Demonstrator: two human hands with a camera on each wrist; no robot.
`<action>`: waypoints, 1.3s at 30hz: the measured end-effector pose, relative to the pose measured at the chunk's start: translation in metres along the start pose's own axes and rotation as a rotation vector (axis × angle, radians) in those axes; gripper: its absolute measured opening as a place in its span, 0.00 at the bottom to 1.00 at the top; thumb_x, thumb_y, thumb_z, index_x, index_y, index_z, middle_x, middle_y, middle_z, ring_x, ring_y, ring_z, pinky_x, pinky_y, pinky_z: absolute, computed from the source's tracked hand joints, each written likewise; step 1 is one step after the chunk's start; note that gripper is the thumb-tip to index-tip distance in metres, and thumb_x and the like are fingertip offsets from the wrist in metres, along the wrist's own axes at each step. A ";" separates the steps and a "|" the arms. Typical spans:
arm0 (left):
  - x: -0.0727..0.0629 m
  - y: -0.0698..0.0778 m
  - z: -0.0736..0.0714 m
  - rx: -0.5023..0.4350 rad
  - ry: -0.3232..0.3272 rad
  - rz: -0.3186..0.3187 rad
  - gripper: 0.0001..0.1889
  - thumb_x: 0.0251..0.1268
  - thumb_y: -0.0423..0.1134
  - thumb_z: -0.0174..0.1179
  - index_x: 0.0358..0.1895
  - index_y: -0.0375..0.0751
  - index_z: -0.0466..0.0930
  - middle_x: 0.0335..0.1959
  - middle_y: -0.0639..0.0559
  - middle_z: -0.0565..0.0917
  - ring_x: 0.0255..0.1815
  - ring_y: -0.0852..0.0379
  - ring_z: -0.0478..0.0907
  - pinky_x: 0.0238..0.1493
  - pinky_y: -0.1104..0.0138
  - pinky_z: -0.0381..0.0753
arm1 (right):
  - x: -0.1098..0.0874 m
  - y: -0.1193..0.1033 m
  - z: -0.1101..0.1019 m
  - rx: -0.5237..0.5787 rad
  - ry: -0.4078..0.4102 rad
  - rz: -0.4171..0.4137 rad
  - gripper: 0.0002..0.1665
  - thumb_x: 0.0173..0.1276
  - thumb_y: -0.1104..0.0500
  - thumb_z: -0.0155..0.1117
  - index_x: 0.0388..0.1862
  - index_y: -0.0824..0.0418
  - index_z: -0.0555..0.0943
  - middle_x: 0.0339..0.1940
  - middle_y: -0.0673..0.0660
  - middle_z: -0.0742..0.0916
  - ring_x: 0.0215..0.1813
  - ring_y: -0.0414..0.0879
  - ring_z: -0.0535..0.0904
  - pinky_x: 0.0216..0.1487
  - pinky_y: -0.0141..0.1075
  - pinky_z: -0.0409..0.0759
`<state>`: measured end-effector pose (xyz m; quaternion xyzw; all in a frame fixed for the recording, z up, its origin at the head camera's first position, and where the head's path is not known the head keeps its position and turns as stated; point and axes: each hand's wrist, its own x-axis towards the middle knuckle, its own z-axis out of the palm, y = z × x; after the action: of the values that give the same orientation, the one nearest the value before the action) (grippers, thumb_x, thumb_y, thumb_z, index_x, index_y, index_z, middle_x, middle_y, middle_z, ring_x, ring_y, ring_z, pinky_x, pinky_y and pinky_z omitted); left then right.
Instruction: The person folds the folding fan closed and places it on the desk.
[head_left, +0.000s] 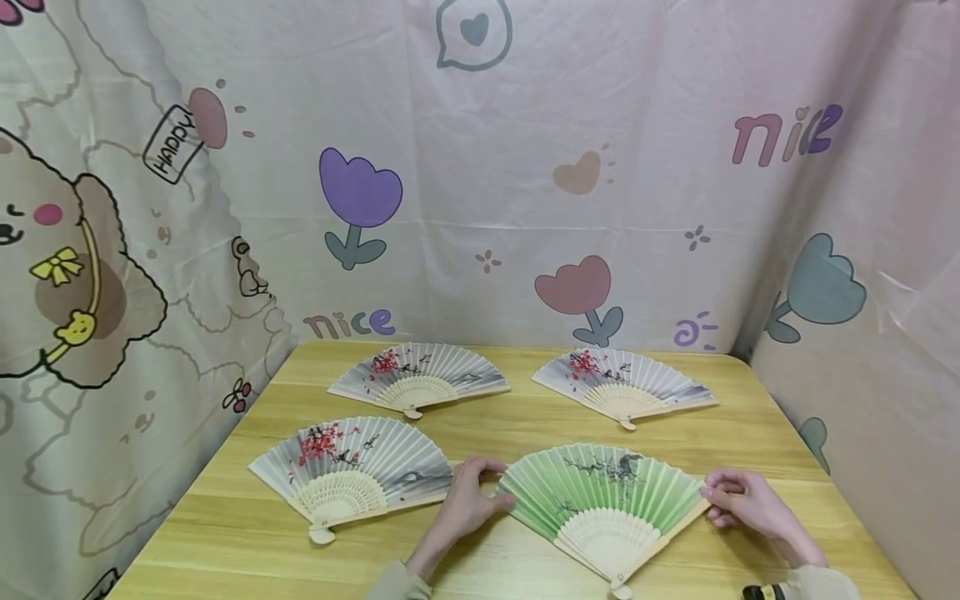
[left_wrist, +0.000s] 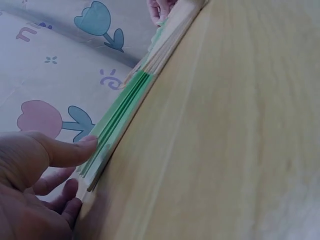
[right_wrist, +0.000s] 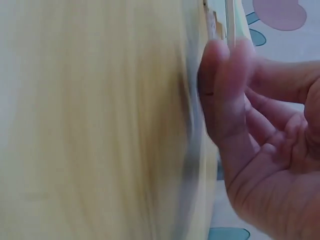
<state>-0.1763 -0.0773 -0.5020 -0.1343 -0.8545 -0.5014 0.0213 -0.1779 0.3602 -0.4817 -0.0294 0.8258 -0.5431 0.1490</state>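
Note:
A green folding fan lies spread at the front right of the table, with dark branches printed on its leaf and pale ribs meeting at the bottom. My right hand pinches the end of its right guard stick between thumb and fingers. At the opposite corner is my left hand, holding the fan's left end. In the left wrist view, the left thumb lies against the green folds, with curled fingers beside the tip. The right wrist view is blurred, showing the right hand's fingertips together at the stick.
Three spread grey-white fans with red blossoms lie on the wooden table: one at front left, one at back left, one at back right. A printed curtain encloses the back and sides.

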 end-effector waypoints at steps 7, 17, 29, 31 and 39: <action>0.000 0.003 -0.001 -0.071 -0.064 -0.034 0.24 0.49 0.33 0.77 0.48 0.32 0.78 0.45 0.42 0.84 0.49 0.48 0.79 0.53 0.64 0.83 | 0.003 -0.002 0.007 0.124 0.184 0.037 0.02 0.72 0.69 0.61 0.39 0.69 0.79 0.31 0.47 0.84 0.31 0.35 0.83 0.35 0.28 0.90; 0.002 0.003 -0.003 -0.333 -0.069 -0.055 0.24 0.55 0.25 0.69 0.54 0.25 0.71 0.48 0.33 0.84 0.47 0.48 0.83 0.45 0.71 0.83 | 0.004 -0.010 0.012 0.311 0.316 0.034 0.04 0.69 0.69 0.64 0.34 0.62 0.82 0.26 0.46 0.85 0.30 0.35 0.84 0.37 0.28 0.90; 0.006 0.006 0.000 -0.517 0.133 -0.078 0.20 0.55 0.24 0.68 0.50 0.24 0.74 0.52 0.30 0.80 0.46 0.57 0.81 0.45 0.74 0.85 | 0.011 -0.013 0.025 0.617 0.425 -0.153 0.13 0.70 0.70 0.64 0.34 0.51 0.86 0.28 0.45 0.90 0.28 0.36 0.85 0.32 0.26 0.88; 0.006 0.006 0.000 -0.511 0.169 -0.069 0.19 0.55 0.23 0.68 0.50 0.25 0.74 0.51 0.31 0.81 0.47 0.60 0.80 0.48 0.75 0.83 | 0.012 -0.015 0.030 0.687 0.414 -0.146 0.14 0.70 0.70 0.63 0.34 0.50 0.86 0.28 0.45 0.89 0.29 0.36 0.84 0.31 0.25 0.87; 0.008 0.008 0.000 -0.589 0.247 -0.047 0.18 0.55 0.21 0.66 0.49 0.24 0.73 0.49 0.34 0.80 0.45 0.61 0.82 0.43 0.72 0.89 | 0.019 -0.026 0.052 0.951 0.282 -0.112 0.16 0.74 0.70 0.57 0.35 0.52 0.86 0.33 0.47 0.90 0.38 0.38 0.86 0.43 0.29 0.88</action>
<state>-0.1817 -0.0719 -0.4940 -0.0533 -0.6665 -0.7399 0.0734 -0.1845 0.2995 -0.4811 0.0711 0.4958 -0.8655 0.0033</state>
